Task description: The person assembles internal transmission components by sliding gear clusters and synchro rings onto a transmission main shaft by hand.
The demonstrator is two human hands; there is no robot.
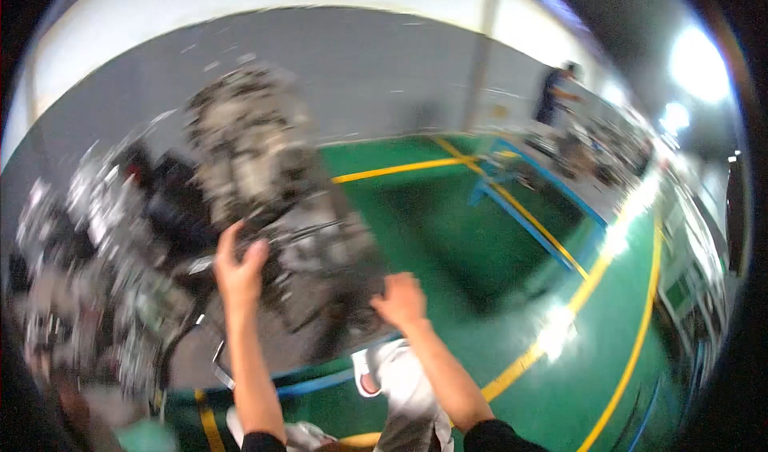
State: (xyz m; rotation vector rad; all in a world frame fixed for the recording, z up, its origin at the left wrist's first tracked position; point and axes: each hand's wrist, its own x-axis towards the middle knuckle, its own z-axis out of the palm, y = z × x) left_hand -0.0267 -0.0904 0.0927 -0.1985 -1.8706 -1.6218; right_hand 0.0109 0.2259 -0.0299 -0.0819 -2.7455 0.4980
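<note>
My left hand (239, 266) is raised over the bench with its thumb and fingers apart, holding nothing I can see. Beyond it stands a tall, blurred beige-grey metal assembly (248, 144) that looks like an engine or gearbox. By the right edge of the grey-brown workbench (316, 254), my right hand (402, 300) is held out with its thumb spread, also without a visible object. Motion blur hides whether either hand touches the bench. Dark thin parts (292, 312), too smeared to name, lie between the hands.
Blurred metal parts (104, 220) crowd the left. A blue-edged frame (552, 204) and a bench of metal parts (588, 156) stand at the far right, with another person (552, 96) behind. The green floor (448, 236) carries yellow lines (520, 364).
</note>
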